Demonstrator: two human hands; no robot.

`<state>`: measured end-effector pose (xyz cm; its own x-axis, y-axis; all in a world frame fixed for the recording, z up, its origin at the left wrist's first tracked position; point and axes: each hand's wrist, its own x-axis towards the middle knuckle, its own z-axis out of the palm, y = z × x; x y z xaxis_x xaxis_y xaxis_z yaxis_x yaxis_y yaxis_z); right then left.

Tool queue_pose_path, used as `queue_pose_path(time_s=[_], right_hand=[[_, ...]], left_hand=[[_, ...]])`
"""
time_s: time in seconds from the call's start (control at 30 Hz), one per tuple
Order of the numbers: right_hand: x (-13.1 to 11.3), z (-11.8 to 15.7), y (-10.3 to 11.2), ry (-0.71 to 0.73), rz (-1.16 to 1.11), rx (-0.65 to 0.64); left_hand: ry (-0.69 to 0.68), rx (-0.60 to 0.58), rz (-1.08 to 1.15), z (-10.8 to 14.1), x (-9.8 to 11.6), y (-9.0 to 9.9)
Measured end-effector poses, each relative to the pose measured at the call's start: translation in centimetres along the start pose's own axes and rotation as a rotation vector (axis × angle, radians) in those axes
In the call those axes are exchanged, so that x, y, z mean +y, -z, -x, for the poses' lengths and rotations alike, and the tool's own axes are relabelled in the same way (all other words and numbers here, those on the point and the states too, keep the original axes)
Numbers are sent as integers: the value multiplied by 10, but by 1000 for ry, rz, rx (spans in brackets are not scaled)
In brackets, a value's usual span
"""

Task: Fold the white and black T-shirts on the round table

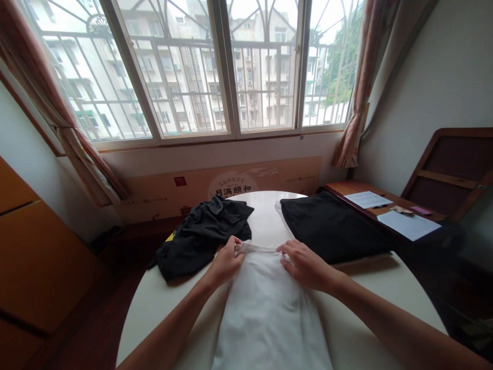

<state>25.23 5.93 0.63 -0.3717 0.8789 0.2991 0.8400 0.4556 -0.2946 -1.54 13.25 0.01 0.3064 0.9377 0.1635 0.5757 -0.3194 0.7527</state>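
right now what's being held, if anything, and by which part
White cloth, by its far edge: left hand at the left end, right hand at the right.

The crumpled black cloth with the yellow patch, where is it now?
In the head view, the crumpled black cloth lies on the left of the round white table, just beyond the left hand.

Past twelve o'clock of the round white table (265,221), a pale printed circle (233,179) on a wide tan panel (198,189) reads "月满颐和" in black characters. Latin capitals arch above them, seemingly ending in "KEE"; their start is unclear. A dark-red square seal (179,181) at the circle's nine o'clock is illegible, as is print on the white paper sheets (409,226) at the table's two o'clock.
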Motion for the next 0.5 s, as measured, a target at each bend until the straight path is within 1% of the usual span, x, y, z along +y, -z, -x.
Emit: queue_pose_path(time_s=[0.1,0.13,0.2,0.27,0.33,0.4,0.43,0.5], right_hand=[[13,-2,-8,23,28,109],[17,-2,-11,13,44,114],[23,-3,-15,-27,51,80],[26,-3,-17,-58,28,44],[26,-4,-13,-66,-13,47],[25,-5,-5,-65,-51,42],[24,-6,0,-68,-66,22],[23,-6,12,-75,-136,-63]], left_hand=[[15,45,73,-1,0,-4],[21,68,89,-1,0,-4],[45,102,142,-2,1,-5],[92,95,239,-1,5,-4],[139,62,352,0,11,-2],[159,25,459,2,18,0],[160,6,511,3,22,1],[160,-34,606,6,26,2]])
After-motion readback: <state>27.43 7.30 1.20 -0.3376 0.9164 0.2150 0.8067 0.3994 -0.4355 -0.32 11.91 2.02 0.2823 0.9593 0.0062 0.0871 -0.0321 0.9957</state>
